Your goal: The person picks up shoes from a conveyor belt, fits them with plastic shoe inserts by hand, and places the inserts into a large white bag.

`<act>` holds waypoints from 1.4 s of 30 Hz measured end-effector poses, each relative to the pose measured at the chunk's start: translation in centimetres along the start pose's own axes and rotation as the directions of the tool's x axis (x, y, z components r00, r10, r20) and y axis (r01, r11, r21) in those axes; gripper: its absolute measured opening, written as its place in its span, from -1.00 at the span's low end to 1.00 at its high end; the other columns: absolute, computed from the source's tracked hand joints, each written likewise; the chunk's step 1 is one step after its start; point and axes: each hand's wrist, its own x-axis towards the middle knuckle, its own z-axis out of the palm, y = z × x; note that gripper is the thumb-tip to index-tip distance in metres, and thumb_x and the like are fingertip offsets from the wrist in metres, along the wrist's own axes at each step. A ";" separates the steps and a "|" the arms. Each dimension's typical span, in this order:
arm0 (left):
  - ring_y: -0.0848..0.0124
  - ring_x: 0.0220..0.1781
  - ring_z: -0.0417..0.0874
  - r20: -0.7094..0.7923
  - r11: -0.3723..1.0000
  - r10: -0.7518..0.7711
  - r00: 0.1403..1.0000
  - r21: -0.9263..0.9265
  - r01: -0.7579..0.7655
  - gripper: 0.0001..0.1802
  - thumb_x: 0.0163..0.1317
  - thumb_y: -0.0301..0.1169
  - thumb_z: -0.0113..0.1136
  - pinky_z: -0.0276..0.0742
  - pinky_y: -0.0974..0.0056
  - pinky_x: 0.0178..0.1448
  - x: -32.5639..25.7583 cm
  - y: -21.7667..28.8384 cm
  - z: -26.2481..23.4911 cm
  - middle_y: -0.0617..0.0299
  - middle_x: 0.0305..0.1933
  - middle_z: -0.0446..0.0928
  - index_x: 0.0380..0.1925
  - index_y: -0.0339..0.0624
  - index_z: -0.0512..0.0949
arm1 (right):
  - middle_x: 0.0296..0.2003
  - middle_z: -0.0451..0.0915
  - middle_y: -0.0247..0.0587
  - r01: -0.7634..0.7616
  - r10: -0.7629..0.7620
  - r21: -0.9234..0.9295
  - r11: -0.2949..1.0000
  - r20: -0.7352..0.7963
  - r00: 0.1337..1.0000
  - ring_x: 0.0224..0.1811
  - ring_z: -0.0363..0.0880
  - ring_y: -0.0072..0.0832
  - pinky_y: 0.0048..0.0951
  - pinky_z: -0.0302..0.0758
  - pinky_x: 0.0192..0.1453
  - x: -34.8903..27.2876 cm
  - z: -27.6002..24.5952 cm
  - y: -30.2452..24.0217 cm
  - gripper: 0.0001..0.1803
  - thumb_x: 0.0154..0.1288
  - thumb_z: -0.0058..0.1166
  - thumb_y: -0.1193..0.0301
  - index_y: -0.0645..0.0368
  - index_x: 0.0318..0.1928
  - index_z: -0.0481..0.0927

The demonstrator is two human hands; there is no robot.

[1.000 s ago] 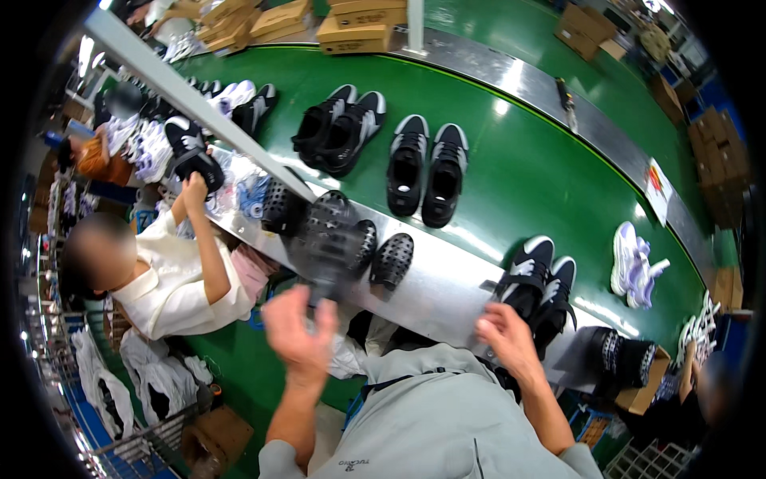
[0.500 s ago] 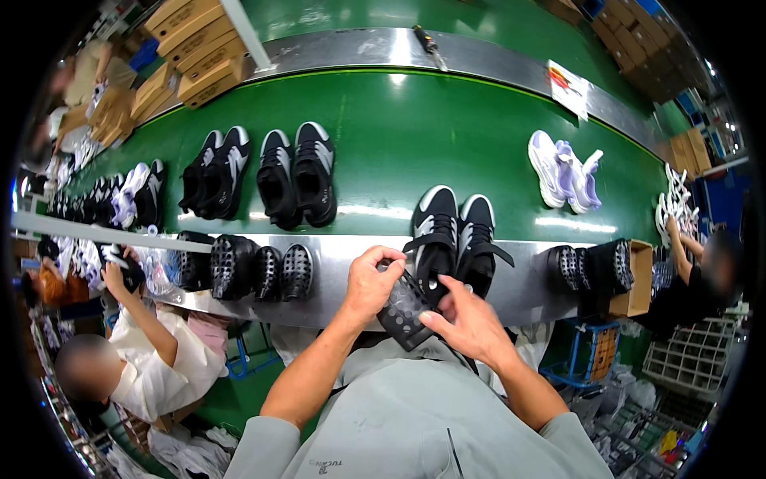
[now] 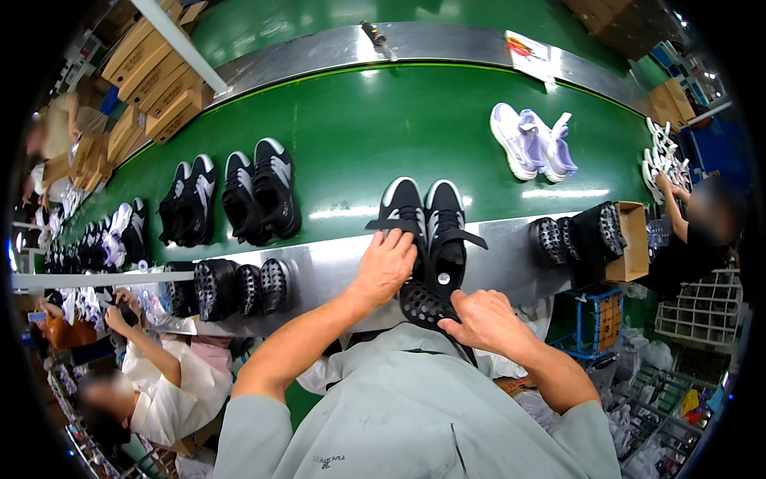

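Observation:
A pair of black sneakers with grey toes and loose straps stands on the metal ledge before me, toes pointing away. My left hand [image 3: 387, 263] grips the left sneaker [image 3: 401, 200] at its opening, fingers curled over the strap and tongue. A black perforated shoe insert [image 3: 428, 305] lies tilted at that shoe's heel, its front end hidden by the shoe and my hand. My right hand [image 3: 488, 321] pinches the insert's near end between thumb and fingers. Beside it the right sneaker [image 3: 447, 231] is open, with a small white round sticker inside.
More black sneakers [image 3: 259, 195] and a white-lilac pair [image 3: 533, 144] stand on the green belt [image 3: 359, 120]. Stacks of black perforated inserts [image 3: 215, 289] lie left on the ledge, others right near a cardboard box [image 3: 633, 243]. People work at both sides.
The insert has moved from in front of my body to the left sneaker's heel, and tilted over. My left hand has let go of it and moved onto the shoe. The view has shifted right.

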 end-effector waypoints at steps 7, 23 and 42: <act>0.09 -0.07 0.58 -0.289 0.876 -0.150 0.945 -0.483 -0.009 -0.76 -0.02 -0.57 0.26 0.51 0.06 0.06 0.4 -1.7 1.5 0.02 -0.18 0.53 -0.28 -0.34 0.54 | -0.39 0.68 0.13 -0.016 0.016 0.003 1.000 -0.099 0.995 -0.30 0.71 0.08 0.01 0.63 -0.19 1.9 0.3 -0.2 -0.69 0.23 0.22 0.26 0.33 -0.28 0.61; 0.17 -0.15 0.61 0.019 0.657 -0.376 0.926 -0.699 0.281 -0.74 0.14 -0.49 0.28 0.54 0.17 -0.01 -3.2 -4.8 -0.6 0.04 -0.25 0.60 -0.15 -0.32 0.58 | -0.41 0.59 -0.09 0.036 -0.008 0.026 0.999 -0.693 0.721 -0.41 0.67 -0.13 -0.15 0.59 -0.36 12.8 13.3 -3.2 -0.75 0.26 0.26 0.26 0.15 -0.25 0.51; 0.10 -0.14 0.57 -0.412 0.834 -0.548 0.728 -0.337 0.437 -0.77 0.00 -0.58 0.29 0.52 0.02 -0.12 -4.9 -0.5 2.1 0.10 -0.24 0.49 -0.30 -0.17 0.53 | -0.47 0.66 0.30 -0.265 0.344 0.522 0.811 -0.059 0.937 -0.43 0.72 0.06 -0.07 0.66 -0.24 13.3 11.4 -1.6 -0.59 0.34 0.10 0.30 0.56 -0.21 0.55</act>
